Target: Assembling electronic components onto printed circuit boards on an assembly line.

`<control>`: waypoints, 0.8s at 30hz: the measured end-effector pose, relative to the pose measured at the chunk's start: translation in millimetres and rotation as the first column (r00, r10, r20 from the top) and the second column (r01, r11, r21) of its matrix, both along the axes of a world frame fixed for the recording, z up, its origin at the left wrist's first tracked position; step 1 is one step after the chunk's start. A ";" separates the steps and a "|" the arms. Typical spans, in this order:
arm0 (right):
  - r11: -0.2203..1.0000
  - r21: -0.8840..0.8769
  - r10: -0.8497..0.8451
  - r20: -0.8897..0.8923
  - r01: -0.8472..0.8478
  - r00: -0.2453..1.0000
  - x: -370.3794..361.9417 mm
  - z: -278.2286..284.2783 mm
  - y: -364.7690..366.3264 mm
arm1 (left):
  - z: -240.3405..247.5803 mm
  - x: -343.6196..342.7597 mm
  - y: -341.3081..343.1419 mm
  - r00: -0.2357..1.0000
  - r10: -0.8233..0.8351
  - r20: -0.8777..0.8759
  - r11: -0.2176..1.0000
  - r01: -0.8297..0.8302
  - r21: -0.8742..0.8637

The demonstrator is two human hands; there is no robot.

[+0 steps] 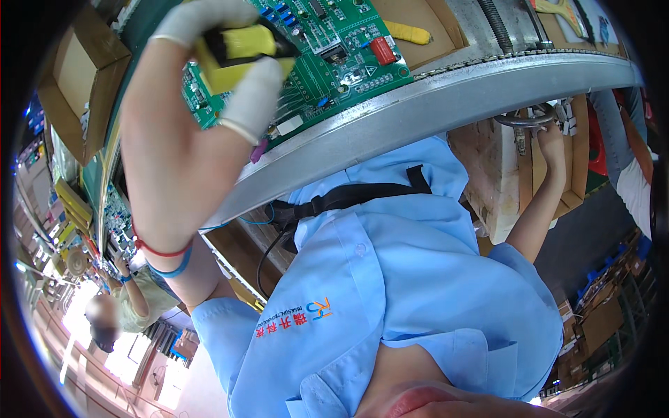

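My left hand [202,132] wears white finger covers on the thumb and a finger. Between them it pinches a block-shaped transformer [244,52] wrapped in yellow and black. The transformer is over the left part of a green circuit board [362,63] and hides some of it; I cannot tell whether it touches the board. A red block component [382,51], small blue parts and a white connector sit on the board. My right hand [550,143] reaches down at the right, beside a metal handwheel [526,118] and a cardboard box [575,153]. Its fingertips are mostly hidden.
A grey metal rail [446,94] with a chain runs along the near side of the board. Behind it, a cardboard tray [442,21] holds a yellow piece. Another open box [77,83] stands at the left. A co-worker [139,299] sits farther left; another person [620,132] is at right.
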State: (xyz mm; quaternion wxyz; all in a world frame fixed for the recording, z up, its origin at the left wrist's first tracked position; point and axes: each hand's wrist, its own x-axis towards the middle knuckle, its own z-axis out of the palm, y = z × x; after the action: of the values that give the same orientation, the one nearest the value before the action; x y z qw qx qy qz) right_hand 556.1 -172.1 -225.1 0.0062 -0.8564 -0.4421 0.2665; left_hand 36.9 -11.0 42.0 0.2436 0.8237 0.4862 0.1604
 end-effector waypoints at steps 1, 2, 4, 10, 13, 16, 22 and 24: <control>0.998 0.034 0.049 -0.010 -0.048 0.999 1.3 -2.7 -0.7 | -4.9 -12.4 3.3 0.987 0.042 0.158 0.996 -0.029 -0.083; 0.998 0.035 0.052 -0.011 -0.052 0.999 1.5 -4.1 -2.1 | -8.8 -20.6 7.0 0.946 0.096 0.308 0.985 -0.045 -0.168; 0.985 0.127 0.113 0.021 -0.115 0.993 -1.0 -5.9 -6.6 | -5.9 -19.7 10.7 0.949 0.095 0.301 0.991 -0.059 -0.124; 0.998 0.044 0.033 0.247 -0.045 0.968 -33.5 5.1 3.6 | -26.9 -29.7 20.7 0.906 0.086 0.415 0.996 -0.079 -0.034; 0.988 0.131 0.049 0.210 -0.078 0.977 -21.3 -1.7 -5.2 | -27.6 -30.1 18.4 0.884 0.145 0.445 0.977 -0.056 -0.207; 0.993 0.061 0.085 0.266 -0.105 0.960 -17.0 -1.3 -6.0 | -27.9 -24.6 18.2 0.831 0.097 0.548 0.953 0.081 -0.291; 0.999 -0.031 -0.037 0.173 0.043 0.984 -6.9 12.0 -9.7 | -8.1 -32.0 11.7 0.737 0.213 0.641 0.764 0.284 -0.580; 0.997 -0.046 -0.056 0.196 0.066 0.979 0.0 27.5 -8.8 | -8.8 -35.2 7.6 0.864 0.173 0.474 0.791 0.165 -0.589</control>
State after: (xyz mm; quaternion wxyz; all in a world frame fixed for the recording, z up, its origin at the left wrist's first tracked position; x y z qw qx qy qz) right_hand 556.1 -180.9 -197.6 -0.0511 -0.8913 -0.4072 0.1927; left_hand 1.7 -3.3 33.2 0.6144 0.6276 0.4323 0.2044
